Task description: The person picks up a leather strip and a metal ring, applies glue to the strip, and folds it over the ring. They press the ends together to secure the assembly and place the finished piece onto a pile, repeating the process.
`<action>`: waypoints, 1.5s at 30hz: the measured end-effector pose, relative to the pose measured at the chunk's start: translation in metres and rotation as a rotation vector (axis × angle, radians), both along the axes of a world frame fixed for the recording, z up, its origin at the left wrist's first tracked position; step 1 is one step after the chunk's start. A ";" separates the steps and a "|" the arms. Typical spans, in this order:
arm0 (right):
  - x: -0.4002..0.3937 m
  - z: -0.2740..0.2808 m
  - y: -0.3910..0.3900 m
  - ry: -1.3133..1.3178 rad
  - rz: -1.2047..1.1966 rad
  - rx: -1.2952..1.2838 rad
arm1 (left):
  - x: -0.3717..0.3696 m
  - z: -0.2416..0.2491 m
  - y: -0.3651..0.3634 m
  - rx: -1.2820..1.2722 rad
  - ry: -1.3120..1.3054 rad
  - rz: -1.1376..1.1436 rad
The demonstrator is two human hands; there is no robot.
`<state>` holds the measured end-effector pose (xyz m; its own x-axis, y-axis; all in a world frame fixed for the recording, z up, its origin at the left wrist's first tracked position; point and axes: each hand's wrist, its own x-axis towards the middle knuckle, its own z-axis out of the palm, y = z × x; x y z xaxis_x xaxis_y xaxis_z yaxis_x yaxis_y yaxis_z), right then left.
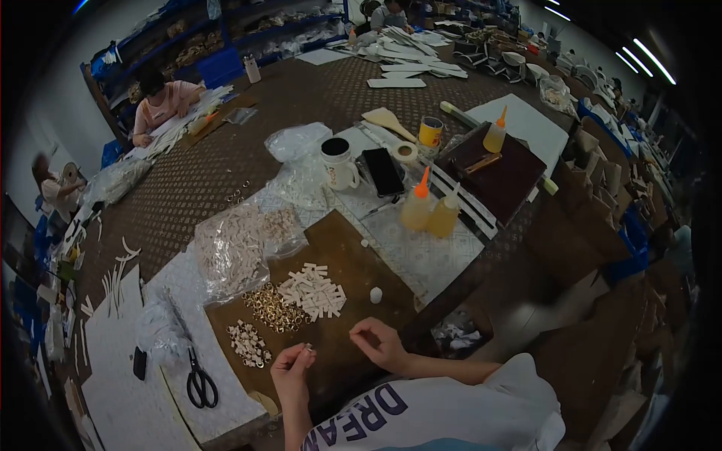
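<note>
- Across the whole view stretched a large brown patterned table (226,161), crowded with craft supplies, with other people seated at its far-left edge and far end.
- On its near part lay a brown board (353,259), which served as the work surface under both hands.
- Left of the board sat a clear plastic bag (233,248) stuffed with pale strips.
- Near the board's middle lay a loose pile of white strips (314,292), touching a heap of small gold rings (274,308) on its left.
- Below the rings, closer to the person, rested a smaller cluster of assembled pieces (248,344).
- Black-handled scissors (200,382) lay on a white sheet left of the board, well apart from the hands.
- Beyond the board stood two orange-capped glue bottles (429,209) side by side, and farther back a white mug (338,164) beside a black phone (383,171).
- The left hand (292,368) hovered over the board's near edge, fingertips pinched together on a small ring piece (307,348) held just above the board.
- The right hand (380,342) rested close to the left, fingers curled with thumb and forefinger drawn together; whether they gripped anything could not be told.
- A small white cap (376,295) sat on the board just beyond the right hand.
</note>
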<state>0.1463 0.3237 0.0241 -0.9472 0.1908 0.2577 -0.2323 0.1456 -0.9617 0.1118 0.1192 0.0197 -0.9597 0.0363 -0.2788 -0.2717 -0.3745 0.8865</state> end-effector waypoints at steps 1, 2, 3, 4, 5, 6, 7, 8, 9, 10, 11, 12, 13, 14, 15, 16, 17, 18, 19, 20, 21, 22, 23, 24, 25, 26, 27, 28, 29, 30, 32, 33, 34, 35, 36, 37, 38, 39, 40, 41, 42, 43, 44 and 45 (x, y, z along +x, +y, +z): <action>0.003 -0.024 0.007 0.083 -0.070 0.002 | 0.001 -0.003 -0.005 0.015 -0.015 0.015; 0.006 -0.036 0.012 0.099 -0.151 0.019 | 0.002 -0.008 -0.010 0.024 -0.022 0.019; 0.005 -0.041 0.017 0.119 -0.232 0.037 | 0.005 -0.009 -0.012 0.034 -0.031 0.028; 0.004 -0.043 0.022 0.143 -0.312 0.054 | 0.007 -0.010 -0.015 0.043 -0.035 0.038; 0.002 -0.036 0.025 0.138 -0.361 0.142 | 0.008 -0.009 -0.017 0.051 -0.032 0.050; -0.001 -0.025 0.027 0.137 -0.409 0.227 | 0.009 -0.009 -0.018 0.056 -0.038 0.051; -0.006 -0.017 0.029 0.140 -0.456 0.312 | 0.011 -0.009 -0.020 0.061 -0.039 0.053; -0.012 -0.014 0.030 0.133 -0.428 0.319 | 0.012 -0.008 -0.022 0.065 -0.040 0.055; -0.018 -0.012 0.030 0.125 -0.401 0.327 | 0.012 -0.008 -0.024 0.064 -0.039 0.050; -0.022 -0.012 0.030 0.118 -0.372 0.336 | 0.013 -0.008 -0.025 0.063 -0.038 0.045; -0.025 -0.015 0.030 0.100 -0.341 0.335 | 0.014 -0.007 -0.026 0.064 -0.038 0.040; -0.029 -0.020 0.030 0.082 -0.309 0.336 | 0.014 -0.006 -0.027 0.067 -0.036 0.042; -0.033 -0.025 0.030 0.063 -0.276 0.338 | 0.014 -0.005 -0.027 0.071 -0.036 0.044; -0.037 -0.030 0.031 0.065 -0.278 0.320 | 0.014 -0.004 -0.027 0.076 -0.039 0.048; -0.040 -0.035 0.031 0.063 -0.277 0.303 | 0.014 -0.003 -0.027 0.079 -0.039 0.052; -0.042 -0.038 0.032 0.061 -0.275 0.288 | 0.015 -0.003 -0.027 0.083 -0.040 0.056; -0.043 -0.037 0.033 0.014 -0.264 0.249 | 0.015 -0.004 -0.026 0.086 -0.043 0.061; -0.043 -0.035 0.034 -0.035 -0.253 0.212 | 0.016 -0.004 -0.024 0.089 -0.046 0.060; -0.043 -0.034 0.035 -0.084 -0.242 0.173 | 0.016 -0.003 -0.023 0.090 -0.049 0.059; -0.042 -0.035 0.035 -0.069 -0.246 0.173 | 0.015 -0.003 -0.022 0.091 -0.051 0.056; -0.042 -0.036 0.035 -0.054 -0.252 0.171 | 0.015 -0.003 -0.020 0.092 -0.059 0.056; -0.043 -0.038 0.035 -0.036 -0.259 0.169 | 0.014 -0.004 -0.019 0.094 -0.063 0.055; -0.042 -0.040 0.035 -0.053 -0.229 0.105 | 0.013 -0.003 -0.017 0.094 -0.067 0.051; -0.041 -0.043 0.034 -0.068 -0.200 0.041 | 0.011 -0.003 -0.016 0.098 -0.077 0.049; -0.041 -0.045 0.034 -0.083 -0.172 -0.023 | 0.010 -0.001 -0.014 0.102 -0.088 0.045; -0.040 -0.042 0.032 -0.053 -0.128 -0.119 | 0.010 0.000 -0.013 0.106 -0.100 0.041; -0.039 -0.035 0.027 -0.023 -0.084 -0.216 | 0.009 0.001 -0.011 0.120 -0.104 0.037; -0.037 -0.031 0.024 0.007 -0.039 -0.313 | 0.009 0.002 -0.010 0.133 -0.110 0.034; -0.034 -0.031 0.024 -0.010 -0.001 -0.253 | 0.009 0.003 -0.009 0.147 -0.114 0.031; -0.032 -0.032 0.023 -0.025 0.037 -0.193 | 0.009 0.004 -0.009 0.146 -0.117 0.030; -0.029 -0.022 0.022 -0.045 0.103 -0.092 | 0.009 0.006 -0.007 0.144 -0.122 0.032; -0.025 -0.006 0.020 -0.048 0.131 -0.051 | 0.009 0.007 -0.007 0.150 -0.123 0.033; -0.023 0.003 0.019 -0.051 0.160 -0.010 | 0.009 0.007 -0.006 0.156 -0.124 0.036; -0.023 0.004 0.017 -0.053 0.187 -0.035 | 0.009 0.008 -0.006 0.161 -0.127 0.040; -0.023 0.003 0.015 -0.058 0.215 -0.061 | 0.009 0.008 -0.006 0.164 -0.132 0.040; -0.022 0.002 0.013 -0.068 0.248 -0.088 | 0.009 0.008 -0.006 0.168 -0.141 0.045; -0.021 0.003 0.011 -0.045 0.256 -0.042 | 0.010 0.009 -0.006 0.171 -0.153 0.057; -0.022 0.005 0.010 -0.024 0.273 0.000 | 0.010 0.009 -0.008 0.176 -0.154 0.049; -0.023 0.008 0.009 -0.005 0.297 0.041 | 0.010 0.009 -0.009 0.181 -0.158 0.047; -0.023 0.013 0.008 -0.034 0.321 0.062 | 0.009 0.010 -0.010 0.185 -0.167 0.051; -0.023 0.017 0.009 -0.069 0.352 0.081 | 0.009 0.013 -0.011 0.157 -0.193 0.053; -0.024 0.021 0.006 -0.081 0.357 0.082 | 0.009 0.016 -0.013 0.126 -0.232 0.061; -0.024 0.018 0.004 -0.077 0.368 0.080 | 0.010 0.019 -0.015 0.115 -0.244 0.053; -0.024 0.014 0.002 -0.073 0.380 0.077 | 0.012 0.021 -0.017 0.104 -0.256 0.046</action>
